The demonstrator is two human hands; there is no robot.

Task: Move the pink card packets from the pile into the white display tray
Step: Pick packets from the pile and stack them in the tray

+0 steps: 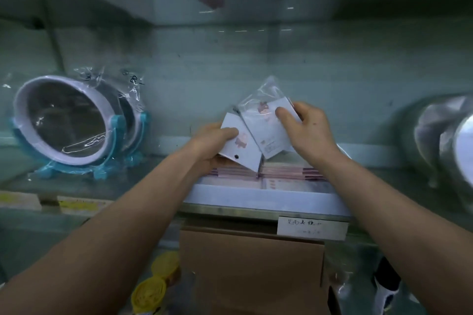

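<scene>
My left hand grips a white card packet with a pink figure on it, thumb on top. My right hand pinches a second packet in a clear plastic bag, tilted up beside the first. Both packets hover just above the white display tray on the shelf. Inside the tray lie two rows of pink-edged card packets, partly hidden by my hands.
Two round mirrors on blue stands, wrapped in plastic, stand at the left. Wrapped silvery items stand at the right. A handwritten label hangs on the shelf edge, with a cardboard box and yellow rolls below.
</scene>
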